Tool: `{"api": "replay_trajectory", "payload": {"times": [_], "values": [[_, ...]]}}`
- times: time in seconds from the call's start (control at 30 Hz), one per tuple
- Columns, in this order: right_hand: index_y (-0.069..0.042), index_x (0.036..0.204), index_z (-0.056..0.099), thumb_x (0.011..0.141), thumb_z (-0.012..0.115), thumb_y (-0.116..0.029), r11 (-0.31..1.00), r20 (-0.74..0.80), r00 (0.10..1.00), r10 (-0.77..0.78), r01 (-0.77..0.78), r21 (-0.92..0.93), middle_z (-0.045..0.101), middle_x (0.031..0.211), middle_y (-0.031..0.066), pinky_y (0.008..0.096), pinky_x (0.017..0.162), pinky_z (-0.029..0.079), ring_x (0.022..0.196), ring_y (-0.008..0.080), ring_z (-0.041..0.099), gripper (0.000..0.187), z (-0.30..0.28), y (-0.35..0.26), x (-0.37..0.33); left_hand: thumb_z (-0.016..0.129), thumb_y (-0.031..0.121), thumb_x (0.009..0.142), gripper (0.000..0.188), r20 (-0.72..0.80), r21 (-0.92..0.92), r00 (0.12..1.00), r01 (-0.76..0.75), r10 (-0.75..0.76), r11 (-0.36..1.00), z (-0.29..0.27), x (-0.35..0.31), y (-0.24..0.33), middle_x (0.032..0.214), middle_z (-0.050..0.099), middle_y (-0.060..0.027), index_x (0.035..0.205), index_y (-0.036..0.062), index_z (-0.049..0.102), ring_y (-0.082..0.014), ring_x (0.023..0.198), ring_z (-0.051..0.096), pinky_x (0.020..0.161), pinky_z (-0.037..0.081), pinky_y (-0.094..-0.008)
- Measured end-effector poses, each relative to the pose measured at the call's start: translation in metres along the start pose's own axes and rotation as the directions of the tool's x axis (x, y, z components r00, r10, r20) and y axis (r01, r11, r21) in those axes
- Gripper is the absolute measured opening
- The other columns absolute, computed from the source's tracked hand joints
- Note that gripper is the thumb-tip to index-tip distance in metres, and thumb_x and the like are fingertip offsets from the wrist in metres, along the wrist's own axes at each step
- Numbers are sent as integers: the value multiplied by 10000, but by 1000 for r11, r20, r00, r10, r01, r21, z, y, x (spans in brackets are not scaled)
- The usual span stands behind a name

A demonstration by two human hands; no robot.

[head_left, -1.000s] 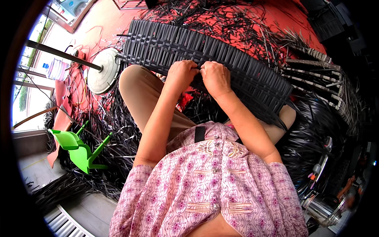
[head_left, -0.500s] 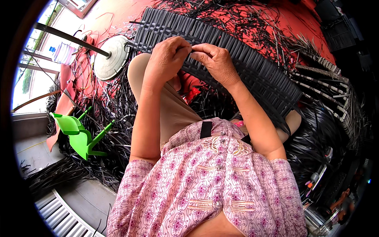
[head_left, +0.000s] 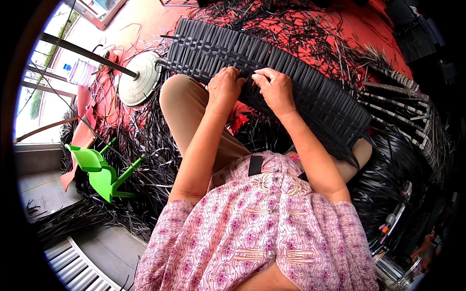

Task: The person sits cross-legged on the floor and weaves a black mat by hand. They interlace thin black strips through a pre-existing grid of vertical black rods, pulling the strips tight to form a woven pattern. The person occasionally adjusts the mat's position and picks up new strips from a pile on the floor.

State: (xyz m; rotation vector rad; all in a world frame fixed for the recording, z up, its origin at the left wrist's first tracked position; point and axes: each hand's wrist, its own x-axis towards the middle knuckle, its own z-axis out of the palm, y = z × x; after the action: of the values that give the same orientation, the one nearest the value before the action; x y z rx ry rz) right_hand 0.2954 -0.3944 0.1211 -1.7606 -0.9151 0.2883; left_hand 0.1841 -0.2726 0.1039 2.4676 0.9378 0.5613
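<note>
Both hands on woven panel (head_left: 291, 82); left hand (head_left: 224, 89) | right hand (head_left: 275, 88)

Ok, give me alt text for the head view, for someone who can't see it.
Both hands, left hand and right hand, press side by side on a black woven panel lying across the person's lap. Loose black strips litter the red floor; a green plastic stool lies tipped at left.

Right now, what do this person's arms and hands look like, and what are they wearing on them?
Both the left hand and the right hand are bare: no gloves, and no rings or watch that I can make out. The forearms are uncovered too. Short sleeves end near the elbow, part of a pink blouse with a purple and white floral print and embroidered bands on the front.
</note>
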Motion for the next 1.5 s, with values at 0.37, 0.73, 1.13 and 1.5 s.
{"api": "replay_trajectory", "payload": {"times": [0.37,0.73,1.13,1.5], "values": [[-47,955,738,888,697,-161,909,9,985,-170,161,-385,682,940,183,473,764,566,842,388,692,138,21,3,-2,688,167,853,209,-37,-20,999,-32,31,999,6,-3,-2,983,700,-170,1006,26,663,-376,954,675,835,534,-466],[-28,923,713,879,665,-147,866,16,992,-128,119,-486,664,934,194,498,765,564,828,410,686,135,26,0,-3,705,209,847,224,-2,-160,1000,-30,30,987,8,2,-11,963,695,-164,960,23,653,-366,925,675,802,527,-451],[-34,883,722,889,647,-150,831,92,991,-95,130,-541,672,944,200,494,763,570,827,397,699,138,33,-8,5,628,148,877,214,-29,-184,992,-124,121,975,11,2,-19,987,694,-174,1021,1,688,-380,966,661,861,523,-449],[-62,916,659,896,676,-130,870,56,994,-97,112,-480,699,878,161,492,747,565,835,379,706,73,36,-8,11,674,106,865,227,184,-323,966,-115,182,939,-11,18,-31,915,712,-162,1044,-26,716,-288,823,706,760,557,-376]]}}
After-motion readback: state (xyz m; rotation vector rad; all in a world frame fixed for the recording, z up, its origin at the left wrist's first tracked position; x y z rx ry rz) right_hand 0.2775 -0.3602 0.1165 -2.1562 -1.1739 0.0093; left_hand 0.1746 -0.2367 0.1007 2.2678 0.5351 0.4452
